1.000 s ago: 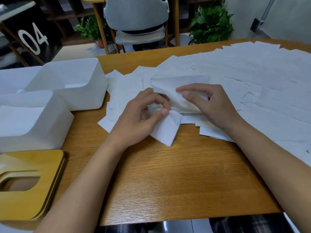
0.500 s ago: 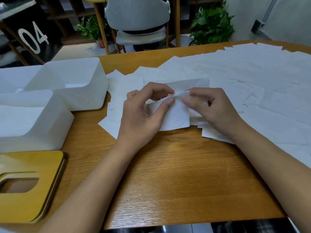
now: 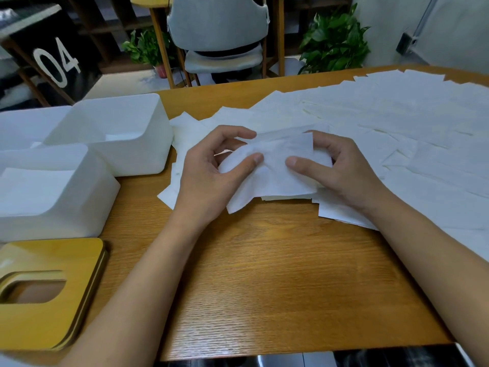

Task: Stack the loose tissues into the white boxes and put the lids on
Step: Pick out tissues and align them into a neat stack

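1. A single tissue [image 3: 275,168] is held up just above the near edge of the spread of loose tissues [image 3: 397,133], its lower left corner drooping toward the worktop [image 3: 264,274].
2. The left hand [image 3: 211,176] pinches the tissue's left side, thumb on the front face and fingers curled behind it.
3. The right hand [image 3: 341,170] grips the right side the same way, thumb pressing the front, fingers tucked behind the sheet.
4. The loose tissues cover the right and far part of the worktop in overlapping sheets.
5. Two white boxes stand open at the left: the far box [image 3: 127,144] and the near box [image 3: 53,207], each with some tissue inside.
6. A wooden lid [image 3: 53,260] with an oblong slot lies flat at the near left corner, just in front of the near box.
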